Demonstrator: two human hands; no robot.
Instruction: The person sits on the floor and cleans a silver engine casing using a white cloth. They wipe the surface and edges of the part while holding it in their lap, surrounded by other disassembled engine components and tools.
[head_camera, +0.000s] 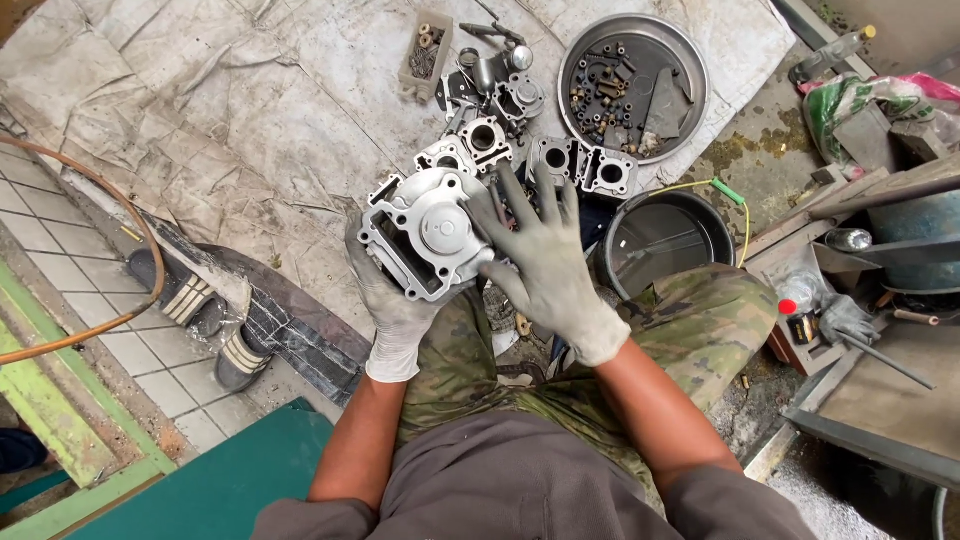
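Note:
My left hand (392, 305), in a pale glove, grips a grey cast-metal engine cylinder block (425, 232) from below and holds it above my lap. Against the block's right side rests my gloved right hand (545, 265), fingers spread and palm down. Just beyond the block lie several smaller metal engine parts (485, 140) on a worn grey sheet (230, 110).
A round metal pan (690, 70) with nuts and small parts sits at the back right. A dark bucket (700, 215) stands by my right knee. A small box of bolts (425, 55) lies further back. Sandals (215, 320) and a hose (120, 200) are left; clutter is right.

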